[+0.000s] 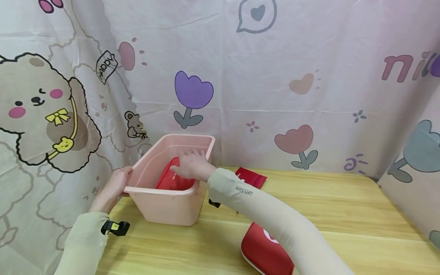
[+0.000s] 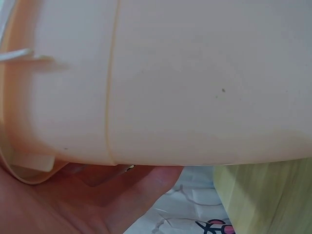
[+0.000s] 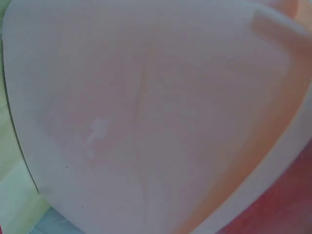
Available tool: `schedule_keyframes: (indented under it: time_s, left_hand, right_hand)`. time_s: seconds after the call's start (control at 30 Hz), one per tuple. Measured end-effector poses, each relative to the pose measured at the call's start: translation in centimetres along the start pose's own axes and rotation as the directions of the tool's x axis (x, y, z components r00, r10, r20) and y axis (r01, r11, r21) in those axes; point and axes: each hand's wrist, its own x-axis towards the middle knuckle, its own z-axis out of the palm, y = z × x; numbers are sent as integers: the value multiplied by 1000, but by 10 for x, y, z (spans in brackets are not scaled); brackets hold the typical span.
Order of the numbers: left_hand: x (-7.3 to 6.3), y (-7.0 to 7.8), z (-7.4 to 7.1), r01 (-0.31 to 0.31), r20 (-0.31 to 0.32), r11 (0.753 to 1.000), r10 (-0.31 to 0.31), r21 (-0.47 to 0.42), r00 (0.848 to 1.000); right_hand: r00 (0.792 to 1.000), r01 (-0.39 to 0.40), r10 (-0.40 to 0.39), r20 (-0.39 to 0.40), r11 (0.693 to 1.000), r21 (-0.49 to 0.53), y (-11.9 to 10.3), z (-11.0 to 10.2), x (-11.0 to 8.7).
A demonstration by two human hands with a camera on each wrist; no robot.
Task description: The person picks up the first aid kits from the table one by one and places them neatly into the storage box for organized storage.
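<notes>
A pink plastic bin stands on the table toward the left, its mouth facing up. My left hand grips its left rim; in the left wrist view that hand lies against the outer wall under the rim. Inside the bin is a red pouch with small white lettering. My right hand reaches over the right rim, fingers spread above the pouch and partly hiding it. Whether it touches the pouch I cannot tell. The right wrist view shows mostly the bin's outer wall, with no fingers visible.
A flat red packet lies right of the bin, near the back of the wooden table. Closer to me, a red zip case with a white emblem is partly hidden by my right sleeve. A printed curtain hangs behind.
</notes>
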Motion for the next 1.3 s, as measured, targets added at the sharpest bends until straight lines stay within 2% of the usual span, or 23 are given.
schedule_keyframes:
  time_s: [0.17, 0.4, 0.83, 1.07, 1.3]
  left_hand:
    - [1, -1, -1, -1, 4, 1000, 1, 1, 1000]
    - [0, -2, 0, -1, 1, 1000, 1, 0, 1000]
    - [-2, 1, -1, 9, 16, 1000, -9, 8, 1000]
    - [-1, 1, -1, -7, 9, 1000, 7, 11, 1000]
    - [-1, 1, -1, 2, 10, 1000, -2, -3, 1000]
  right_hand:
    - [1000, 27, -27, 13, 998, -58, 1, -2, -9]
    - [997, 62, -66, -44, 994, -86, 10, -5, -17]
    - [993, 47, -51, -103, 998, -45, 41, -15, -36]
    - [996, 21, -27, -83, 997, -74, 58, -13, -44]
    - [996, 38, -42, -84, 998, -49, 78, -15, -57]
